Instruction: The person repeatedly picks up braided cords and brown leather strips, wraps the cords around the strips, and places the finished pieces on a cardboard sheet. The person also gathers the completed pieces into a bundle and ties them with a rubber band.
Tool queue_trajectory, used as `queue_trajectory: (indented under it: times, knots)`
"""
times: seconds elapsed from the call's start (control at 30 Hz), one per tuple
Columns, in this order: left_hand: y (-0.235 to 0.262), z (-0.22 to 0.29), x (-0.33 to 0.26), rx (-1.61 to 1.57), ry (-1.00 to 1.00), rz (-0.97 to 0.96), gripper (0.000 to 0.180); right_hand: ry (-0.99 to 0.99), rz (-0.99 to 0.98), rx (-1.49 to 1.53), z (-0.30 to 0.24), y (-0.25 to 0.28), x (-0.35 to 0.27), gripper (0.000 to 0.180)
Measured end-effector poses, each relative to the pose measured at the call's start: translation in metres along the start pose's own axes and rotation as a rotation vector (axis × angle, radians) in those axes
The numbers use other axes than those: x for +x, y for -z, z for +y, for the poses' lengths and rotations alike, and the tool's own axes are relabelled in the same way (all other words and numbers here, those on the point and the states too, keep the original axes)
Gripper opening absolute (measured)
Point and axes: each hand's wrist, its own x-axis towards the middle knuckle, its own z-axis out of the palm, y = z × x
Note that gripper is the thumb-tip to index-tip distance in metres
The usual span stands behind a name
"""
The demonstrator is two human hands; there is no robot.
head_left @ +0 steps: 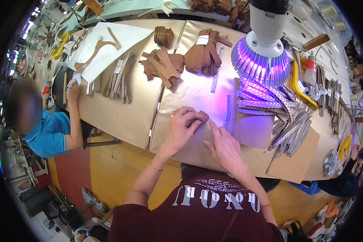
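Above the near part of the table, my left hand (182,130) pinches a short brown strip (204,116), probably leather, with its fingers closed on it. My right hand (227,152) is just to the right, index finger reaching up close to the strip's end and thumb held apart. Whether that fingertip touches the strip, I cannot tell. Beyond my hands lie a loose pile of brown strips (162,66) and a brown bundle (203,54) with a white band. Right of my right hand, a pale blue-lit braided strip (227,111) lies on the table covering.
A lamp (260,60) with a ribbed metal head and purple light hangs over many woven strips (288,117) at the right. Brown cardboard (293,157) lies at the near right edge. At the left, a person in a blue shirt (48,131) works beside a white sheet (105,56).
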Motion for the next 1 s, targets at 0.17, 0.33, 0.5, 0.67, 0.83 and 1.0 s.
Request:
queue_trajectory:
  times: [0.17, 0.33, 0.5, 0.67, 0.83, 1.0]
  knots:
    - [0.018, -0.005, -0.016, -0.141, 0.003, -0.125, 0.013, 0.007, -0.106, -0.017, -0.001, -0.004, 0.005, 0.06]
    - [0.117, 0.03, -0.036, -0.363, 0.123, -0.303, 0.006, 0.004, -0.129, -0.043, 0.001, -0.014, 0.009, 0.058]
    - [0.165, 0.072, -0.008, -0.757, -0.47, -0.432, 0.009, 0.105, 0.012, 0.154, -0.005, -0.005, 0.008, 0.051]
    - [0.077, 0.11, -0.019, -0.31, -0.009, -0.012, 0.005, 0.26, -0.02, 0.974, -0.007, 0.032, -0.011, 0.039]
    - [0.022, 0.124, 0.0, -0.792, 0.07, 0.009, 0.012, 0.081, 0.017, 0.945, 0.022, 0.076, -0.061, 0.024]
    - [-0.015, 0.118, 0.004, -0.837, 0.29, -0.107, 0.012, -0.104, 0.342, 0.859, 0.059, 0.105, -0.093, 0.023]
